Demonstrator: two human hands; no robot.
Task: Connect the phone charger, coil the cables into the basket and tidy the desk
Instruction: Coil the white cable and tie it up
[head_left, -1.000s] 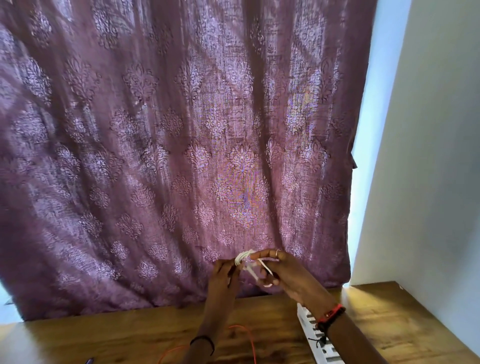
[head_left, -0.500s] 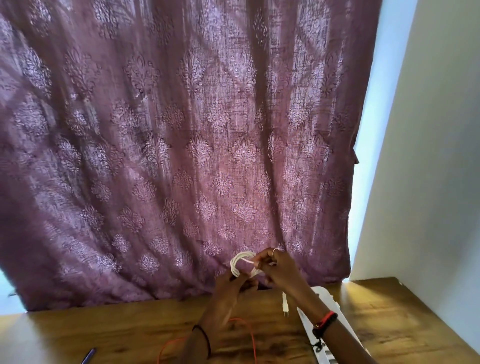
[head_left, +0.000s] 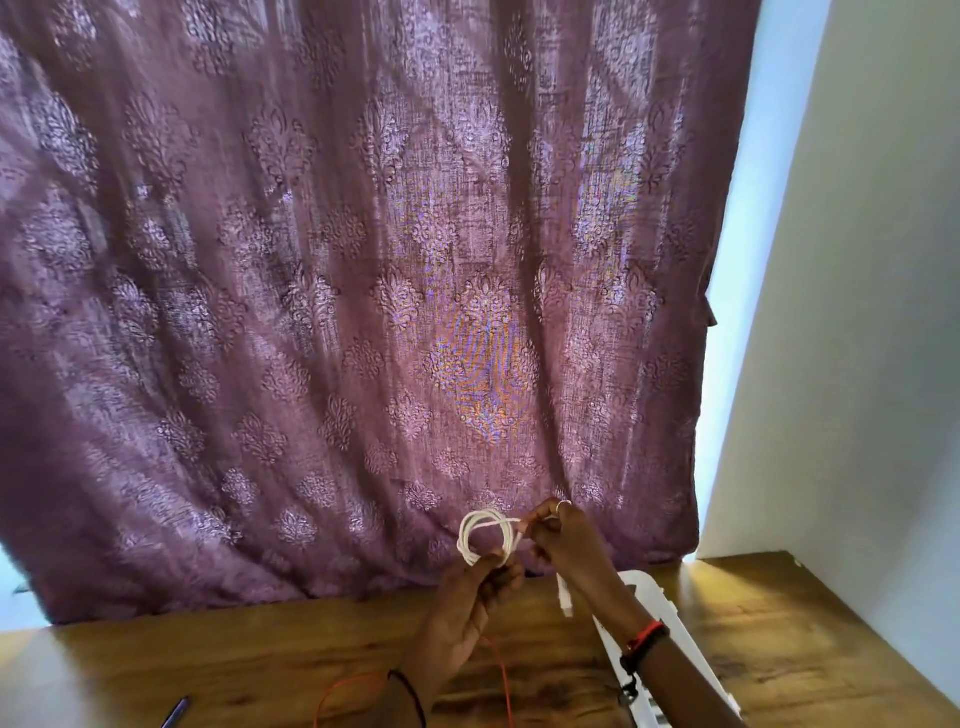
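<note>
Step in hand is coiling. You hold the white charger cable coil (head_left: 464, 543) up in the air with both hands. Your left hand (head_left: 467, 597) pinches the bottom of the coil, fingers curled round the loops. Your right hand (head_left: 566, 540) pinches the strand at the right side of the coil, with a ring showing on one finger. The loose end with its connector (head_left: 565, 597) hangs down below and to the right of the coil, so the tail is not yet wound in.

Judged next: wrap that short tail onto the coil, keep the left pinch tight so the loops don't spring apart, then drop it in the basket. A white plastic item (head_left: 649, 592) lies below and to the right of the coil, partly under your right forearm. It may be the basket, but you can't tell.

An orange cable (head_left: 500, 675) lies loose on the wooden worktop (head_left: 234, 660) below the coil, uncoiled. A pen (head_left: 174, 713) sits far to the lower left of the coil at the frame edge. A mauve patterned curtain (head_left: 363, 312) hangs behind the coil, and a pale wall (head_left: 857, 364) stands to its right.
</note>
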